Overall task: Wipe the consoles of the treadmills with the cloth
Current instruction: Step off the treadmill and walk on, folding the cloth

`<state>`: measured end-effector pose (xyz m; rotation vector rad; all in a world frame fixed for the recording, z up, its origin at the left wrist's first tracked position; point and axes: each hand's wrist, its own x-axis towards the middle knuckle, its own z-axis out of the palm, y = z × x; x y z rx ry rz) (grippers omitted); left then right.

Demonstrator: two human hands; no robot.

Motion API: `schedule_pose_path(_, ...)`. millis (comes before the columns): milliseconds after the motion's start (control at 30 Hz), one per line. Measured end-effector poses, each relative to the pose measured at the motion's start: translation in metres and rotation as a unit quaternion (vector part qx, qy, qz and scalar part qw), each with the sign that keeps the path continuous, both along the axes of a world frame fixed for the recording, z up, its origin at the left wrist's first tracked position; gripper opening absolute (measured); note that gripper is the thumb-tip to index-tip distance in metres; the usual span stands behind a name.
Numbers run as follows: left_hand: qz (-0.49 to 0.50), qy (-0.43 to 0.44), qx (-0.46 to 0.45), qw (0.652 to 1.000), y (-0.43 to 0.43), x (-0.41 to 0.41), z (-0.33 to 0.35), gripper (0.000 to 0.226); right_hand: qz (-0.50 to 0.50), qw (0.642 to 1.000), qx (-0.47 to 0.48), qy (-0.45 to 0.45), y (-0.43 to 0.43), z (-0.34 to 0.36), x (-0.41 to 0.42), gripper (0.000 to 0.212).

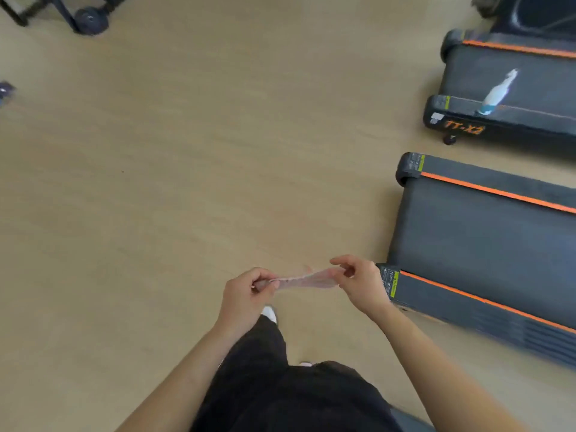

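A thin pale pink cloth (304,281) is stretched flat between my two hands above the wooden floor. My left hand (249,296) pinches its left end, and my right hand (361,283) pinches its right end. To the right lie the rear ends of two dark treadmills with orange stripes, the near treadmill (486,244) just beside my right hand and the far treadmill (511,88) beyond it. A white and blue spray bottle (498,93) lies on the far treadmill's belt. No console is in view.
Light wooden floor (187,182) spreads to the left and ahead. A black frame with a wheel (88,18) stands at the top left. My dark trousers and a white shoe (269,313) show below my hands.
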<state>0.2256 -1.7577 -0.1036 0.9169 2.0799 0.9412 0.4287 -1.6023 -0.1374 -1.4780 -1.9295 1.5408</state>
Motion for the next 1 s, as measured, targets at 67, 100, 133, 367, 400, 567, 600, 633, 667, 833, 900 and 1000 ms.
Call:
schedule_pose_path(67, -0.043, -0.015, -0.002, 0.999, 0.062, -0.024, -0.004, 0.012, -0.021, 0.999, 0.001, -0.042, 0.041, -0.003, -0.011, 0.009)
schedule_pose_path(100, -0.064, -0.021, -0.005, 0.998, 0.095, -0.036, -0.010, 0.014, -0.040, 0.997, -0.001, -0.061, 0.062, -0.005, -0.017, 0.005)
schedule_pose_path(133, -0.083, -0.028, -0.008, 0.996, 0.129, -0.048, -0.018, 0.014, -0.061, 0.995, -0.009, -0.073, 0.083, -0.008, -0.023, 0.006)
schedule_pose_path(367, -0.224, -0.061, -0.020, 0.972, 0.356, -0.113, -0.051, 0.010, -0.285, 0.953, -0.086, -0.063, 0.212, -0.008, -0.065, 0.009)
schedule_pose_path(400, -0.242, -0.063, -0.021, 0.968, 0.386, -0.119, -0.051, 0.009, -0.314, 0.943, -0.098, -0.052, 0.230, -0.004, -0.072, 0.008)
schedule_pose_path(567, -0.309, -0.050, -0.046, 0.949, 0.531, -0.137, -0.044, 0.010, -0.420, 0.896, -0.145, 0.002, 0.327, 0.004, -0.096, 0.007)
schedule_pose_path(600, -0.322, -0.041, -0.048, 0.944, 0.560, -0.138, -0.046, 0.011, -0.442, 0.883, -0.157, 0.019, 0.349, 0.002, -0.098, 0.007)
schedule_pose_path(633, -0.333, -0.032, -0.052, 0.941, 0.589, -0.138, -0.047, 0.012, -0.456, 0.874, -0.165, 0.029, 0.372, -0.002, -0.100, 0.007)
schedule_pose_path(667, -0.343, -0.023, -0.059, 0.937, 0.617, -0.138, -0.049, 0.012, -0.467, 0.867, -0.171, 0.039, 0.394, -0.007, -0.102, 0.007)
schedule_pose_path(833, -0.392, 0.033, -0.089, 0.915, 0.753, -0.132, -0.062, 0.012, -0.500, 0.846, -0.172, 0.067, 0.515, -0.041, -0.101, 0.006)
schedule_pose_path(900, -0.414, 0.057, -0.116, 0.901, 0.805, -0.129, -0.067, 0.011, -0.507, 0.841, -0.173, 0.068, 0.568, -0.050, -0.097, 0.006)
schedule_pose_path(1000, -0.440, 0.089, -0.147, 0.882, 0.881, -0.120, -0.067, 0.009, -0.517, 0.833, -0.182, 0.079, 0.647, -0.057, -0.087, 0.006)
